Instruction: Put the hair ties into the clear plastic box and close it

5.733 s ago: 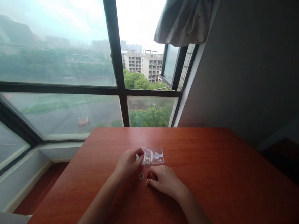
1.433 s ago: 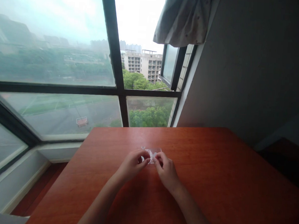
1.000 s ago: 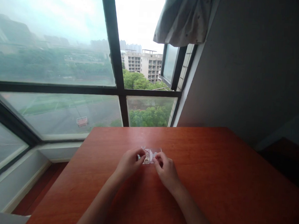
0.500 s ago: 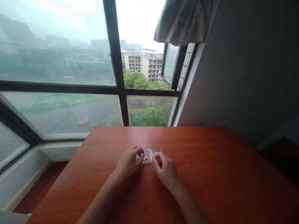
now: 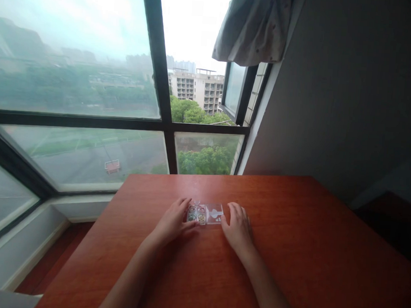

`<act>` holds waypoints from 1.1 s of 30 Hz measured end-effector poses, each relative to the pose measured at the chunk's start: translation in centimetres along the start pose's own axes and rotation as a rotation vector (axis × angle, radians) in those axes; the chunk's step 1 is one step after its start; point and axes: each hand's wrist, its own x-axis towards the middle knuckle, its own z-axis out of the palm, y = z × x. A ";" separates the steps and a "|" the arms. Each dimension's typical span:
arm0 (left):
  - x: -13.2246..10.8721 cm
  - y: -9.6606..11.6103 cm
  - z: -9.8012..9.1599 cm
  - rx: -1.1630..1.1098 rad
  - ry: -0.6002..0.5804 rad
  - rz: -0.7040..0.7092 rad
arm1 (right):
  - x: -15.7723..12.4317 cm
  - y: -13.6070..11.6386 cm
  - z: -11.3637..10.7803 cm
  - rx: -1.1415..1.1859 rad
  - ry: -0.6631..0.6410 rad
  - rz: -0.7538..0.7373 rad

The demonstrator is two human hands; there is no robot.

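Note:
A small clear plastic case (image 5: 197, 214) lies on the table with its lid (image 5: 215, 214) folded open to the right. Several round coloured pieces sit in its compartments; they are too small to name. A white print shows on the lid. My left hand (image 5: 173, 221) is at the case's left end, fingers by the far corner and thumb along the near edge, gripping it. At the lid's right edge is my right hand (image 5: 237, 226), its fingers apart and holding nothing. The right thumb is close to the lid; whether it touches I cannot tell.
The reddish-brown wooden table (image 5: 311, 244) reaches back to a dark-framed window (image 5: 207, 128). A curtain (image 5: 253, 31) hangs at the upper right, beside a grey wall (image 5: 334, 101). Below the table's left edge runs a low sill (image 5: 59, 214).
My right hand has moved right, off the lid, and its fingers have opened. My left hand has shifted slightly left, uncovering more of the case. The lid now lies flatter.

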 end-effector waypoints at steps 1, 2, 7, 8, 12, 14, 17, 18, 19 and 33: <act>0.0 0.0 0.0 -0.002 -0.007 0.002 | -0.1 0.0 0.2 -0.018 -0.020 0.001; 0.0 0.1 0.0 -0.006 -0.014 -0.001 | -0.2 -0.1 0.3 -0.029 -0.039 -0.003; 0.1 0.3 -0.3 -0.026 -0.043 -0.028 | -0.5 -0.2 1.0 -0.053 -0.097 -0.040; 0.1 0.2 -0.3 -0.032 -0.043 -0.028 | -0.6 -0.3 1.1 -0.058 -0.102 -0.049; 0.2 0.1 -0.2 -0.053 -0.048 -0.027 | -0.7 -0.2 1.6 -0.069 -0.103 -0.079; 0.2 0.1 -0.1 -0.055 -0.054 -0.033 | -0.8 -0.1 1.7 -0.067 -0.098 -0.082; 0.2 0.1 -0.1 -0.047 -0.058 -0.045 | -0.8 0.1 1.8 -0.057 -0.090 -0.085; 0.2 0.2 -0.1 -0.044 -0.060 -0.046 | -0.8 0.2 1.8 -0.054 -0.086 -0.087; 0.2 0.2 -0.1 -0.042 -0.061 -0.047 | -0.8 0.2 1.8 -0.052 -0.082 -0.089; 0.0 0.4 -0.1 -0.045 -0.043 -0.048 | -0.8 -0.4 1.5 0.185 -0.014 -0.109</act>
